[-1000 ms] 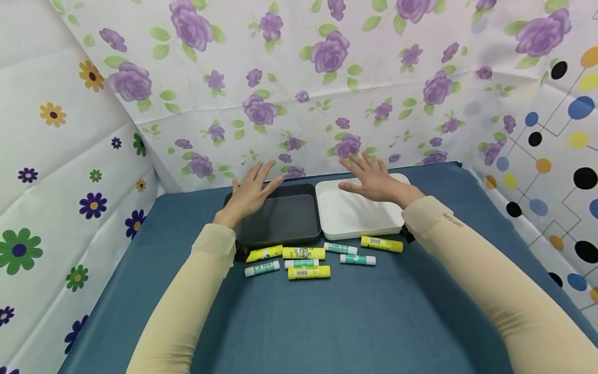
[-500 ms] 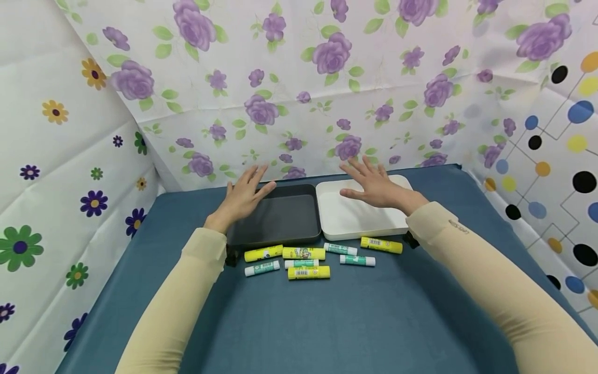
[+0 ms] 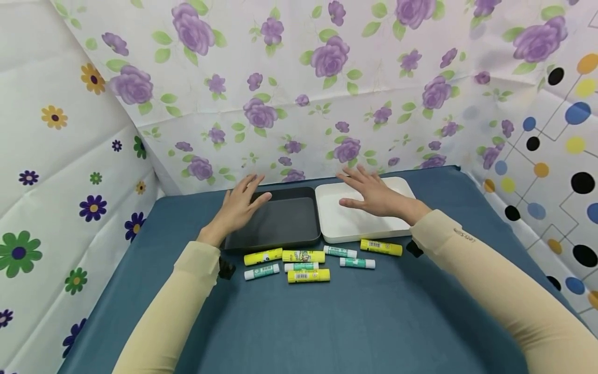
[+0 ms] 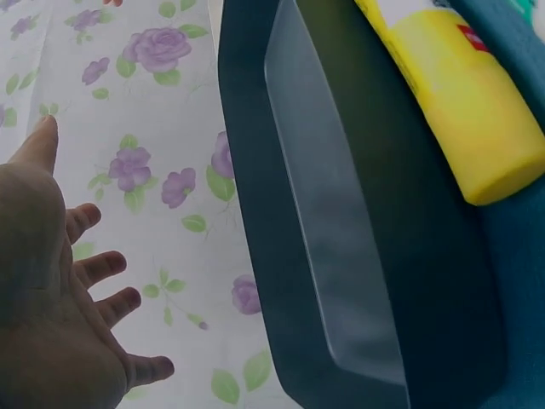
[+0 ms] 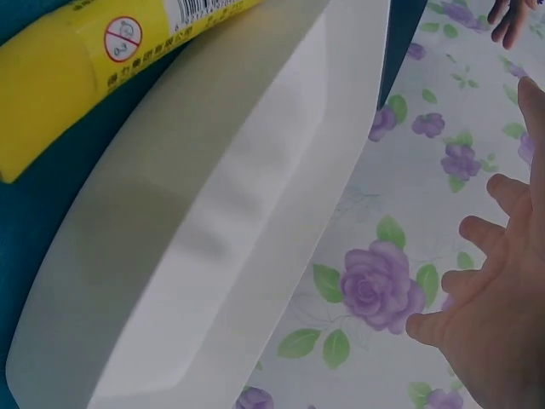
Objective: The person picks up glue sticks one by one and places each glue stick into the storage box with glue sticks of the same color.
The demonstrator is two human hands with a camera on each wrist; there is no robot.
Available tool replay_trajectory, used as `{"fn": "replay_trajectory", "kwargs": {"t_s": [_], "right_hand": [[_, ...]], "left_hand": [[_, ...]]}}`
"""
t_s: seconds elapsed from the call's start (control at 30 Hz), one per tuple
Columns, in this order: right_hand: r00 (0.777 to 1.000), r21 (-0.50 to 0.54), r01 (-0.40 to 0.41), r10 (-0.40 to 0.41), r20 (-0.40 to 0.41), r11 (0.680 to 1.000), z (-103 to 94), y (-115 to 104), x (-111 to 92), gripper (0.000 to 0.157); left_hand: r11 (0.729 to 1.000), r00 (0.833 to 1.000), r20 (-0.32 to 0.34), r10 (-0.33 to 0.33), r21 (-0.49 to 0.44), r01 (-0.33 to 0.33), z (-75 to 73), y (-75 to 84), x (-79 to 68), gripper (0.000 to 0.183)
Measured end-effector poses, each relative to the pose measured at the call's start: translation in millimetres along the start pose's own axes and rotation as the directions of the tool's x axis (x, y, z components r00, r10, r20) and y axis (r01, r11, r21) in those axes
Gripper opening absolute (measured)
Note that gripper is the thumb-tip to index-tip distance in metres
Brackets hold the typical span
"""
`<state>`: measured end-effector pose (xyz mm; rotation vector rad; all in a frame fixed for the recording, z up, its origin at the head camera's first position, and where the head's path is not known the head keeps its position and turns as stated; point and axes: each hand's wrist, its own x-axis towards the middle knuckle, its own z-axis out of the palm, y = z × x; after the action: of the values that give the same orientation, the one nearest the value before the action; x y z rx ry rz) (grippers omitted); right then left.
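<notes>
My left hand (image 3: 237, 205) hovers with spread fingers over the left part of a black tray (image 3: 291, 221). Over the white tray (image 3: 336, 221) beside it, my right hand (image 3: 374, 193) is held out the same way, holding nothing. In front of the trays lie several glue sticks: larger yellow ones, such as the yellow glue stick (image 3: 308, 275) nearest me and the yellow glue stick (image 3: 381, 247) at the right, and smaller green-and-white ones, such as the green glue stick (image 3: 262, 271) at the left. Both wrist views show bare palms with fingers apart.
A blue cloth (image 3: 299, 332) covers the table. Behind it hangs a white sheet with purple flowers (image 3: 327, 57). Patterned sheets also stand at the left (image 3: 46, 208) and right sides.
My left hand has drawn back slightly left and toward me over the black tray. My right hand has shifted only a little. The trays and glue sticks stay in place.
</notes>
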<state>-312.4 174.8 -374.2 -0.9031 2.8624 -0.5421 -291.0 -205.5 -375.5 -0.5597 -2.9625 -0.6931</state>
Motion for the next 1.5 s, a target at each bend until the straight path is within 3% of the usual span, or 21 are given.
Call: {"fn": "replay_trajectory", "kwargs": {"t_s": [0.2, 0.5, 0.73, 1.0, 1.1, 1.3, 1.5], "right_hand": [[1.000, 0.024, 0.027, -0.027, -0.008, 0.999, 2.9, -1, -3, 0.080], [0.998, 0.049, 0.064, -0.063, -0.017, 0.997, 5.1, -4, -9, 0.079], [0.995, 0.058, 0.101, -0.100, -0.018, 0.993, 6.2, -10, -16, 0.075], [0.996, 0.160, 0.082, -0.087, 0.023, 0.984, 3.2, -14, -26, 0.075], [0.996, 0.179, 0.073, -0.081, 0.039, 0.981, 3.6, -16, -31, 0.075], [0.993, 0.193, 0.092, -0.103, 0.050, 0.977, 8.8, -19, -42, 0.074], [0.990, 0.200, 0.132, -0.141, 0.029, 0.971, 12.6, -20, -43, 0.073]], "left_hand": [[0.995, 0.998, -0.058, 0.019, -0.102, -0.025, -1.6, -10.3, -3.5, 0.069], [0.971, 0.999, -0.051, 0.002, -0.240, -0.015, -10.3, -18.2, -12.1, 0.059], [0.962, 0.998, -0.067, -0.006, -0.274, -0.013, -8.7, -25.6, -19.2, 0.060], [0.953, 0.998, -0.044, -0.040, -0.303, 0.025, -10.2, -35.2, -30.7, 0.062], [0.940, 0.999, -0.023, -0.047, -0.340, 0.037, -12.2, -40.8, -35.5, 0.061], [0.887, 0.996, 0.021, -0.089, -0.453, 0.089, -13.9, -57.7, -45.5, 0.060], [0.875, 0.989, 0.034, -0.147, -0.462, 0.146, -11.1, -67.7, -52.0, 0.065]]}}
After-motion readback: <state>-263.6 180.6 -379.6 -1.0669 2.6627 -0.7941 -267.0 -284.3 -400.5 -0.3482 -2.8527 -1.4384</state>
